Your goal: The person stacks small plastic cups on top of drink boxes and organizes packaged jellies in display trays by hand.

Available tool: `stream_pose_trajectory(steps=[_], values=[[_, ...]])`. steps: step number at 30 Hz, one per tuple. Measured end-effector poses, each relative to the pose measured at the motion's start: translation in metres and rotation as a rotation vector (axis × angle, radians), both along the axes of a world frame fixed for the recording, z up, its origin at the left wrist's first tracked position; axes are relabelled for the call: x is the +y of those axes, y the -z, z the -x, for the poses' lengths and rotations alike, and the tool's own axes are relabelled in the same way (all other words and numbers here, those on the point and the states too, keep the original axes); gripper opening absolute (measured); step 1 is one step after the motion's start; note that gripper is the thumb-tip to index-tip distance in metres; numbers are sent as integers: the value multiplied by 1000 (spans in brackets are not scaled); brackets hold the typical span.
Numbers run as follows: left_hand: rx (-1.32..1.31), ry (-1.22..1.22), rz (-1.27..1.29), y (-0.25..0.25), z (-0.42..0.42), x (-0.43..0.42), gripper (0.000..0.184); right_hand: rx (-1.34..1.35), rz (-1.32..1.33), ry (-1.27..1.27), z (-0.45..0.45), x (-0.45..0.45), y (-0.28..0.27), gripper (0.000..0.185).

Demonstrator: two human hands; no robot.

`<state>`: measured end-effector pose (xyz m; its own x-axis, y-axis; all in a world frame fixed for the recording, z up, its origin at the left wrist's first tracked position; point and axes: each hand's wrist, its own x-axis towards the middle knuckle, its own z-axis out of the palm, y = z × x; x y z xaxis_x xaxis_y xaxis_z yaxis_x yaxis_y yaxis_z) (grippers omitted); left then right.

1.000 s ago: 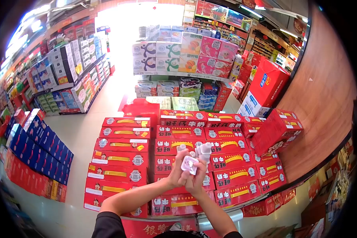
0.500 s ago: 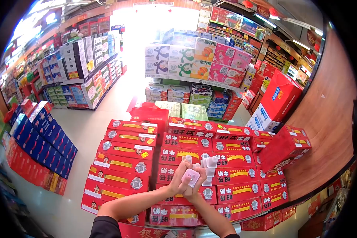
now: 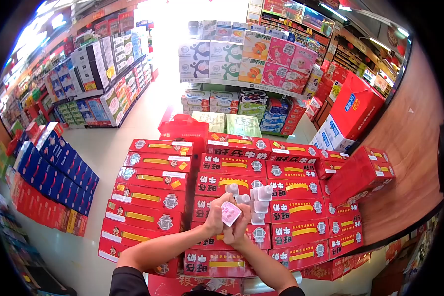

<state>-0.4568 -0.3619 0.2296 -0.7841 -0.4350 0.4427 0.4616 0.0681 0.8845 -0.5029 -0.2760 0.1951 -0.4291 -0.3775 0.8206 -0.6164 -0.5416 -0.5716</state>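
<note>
My left hand [image 3: 214,217] and my right hand [image 3: 239,230] come together over the stacked red milk cartons [image 3: 234,261]. Between them they grip a small whitish container [image 3: 230,213], its square pink printed end facing up at me. Fingers of both hands are wrapped around its sides, so most of its body is hidden. Just past my hands are several small white plastic bottles [image 3: 261,193], grouped close together to the right of my fingers. Another white bottle [image 3: 232,189] shows beyond my fingertips.
A red gift bag [image 3: 182,127] stands behind the left carton stack. Tissue packs [image 3: 224,56] fill a shelf ahead. Blue boxes [image 3: 59,165] are piled at left. On the wooden counter [image 3: 404,133] at right are a red bag [image 3: 357,106] and a red carton [image 3: 362,175].
The container's pink end is turned more fully toward my view, and my fingers have shifted around it. The cartons ahead sit slightly higher in view.
</note>
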Motion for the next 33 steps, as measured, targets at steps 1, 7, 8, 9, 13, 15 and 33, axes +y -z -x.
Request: stream_pose_trajectory(steps=[1, 7, 8, 9, 13, 15, 33], values=[[-31, 12, -35, -4, -1, 0, 84, -14, -2, -5, 0, 0, 4, 70], [24, 17, -72, 7, 3, -3, 84, -14, -41, 10, 1, 3, 7, 71], [37, 25, -64, 5, 3, -2, 84, 1, -50, 17, 3, 4, 7, 71], [51, 31, -59, 3, 2, 0, 83, -44, -40, 4, 2, 4, 6, 69], [63, -21, 44, -6, 1, 7, 81, -122, 30, 47, -1, -4, -5, 59], [48, -40, 101, -7, 0, 8, 78, -107, 76, 88, 1, -5, -7, 57], [-12, -64, 267, -6, -4, 4, 45, -142, -8, 122, 13, -1, 6, 81]])
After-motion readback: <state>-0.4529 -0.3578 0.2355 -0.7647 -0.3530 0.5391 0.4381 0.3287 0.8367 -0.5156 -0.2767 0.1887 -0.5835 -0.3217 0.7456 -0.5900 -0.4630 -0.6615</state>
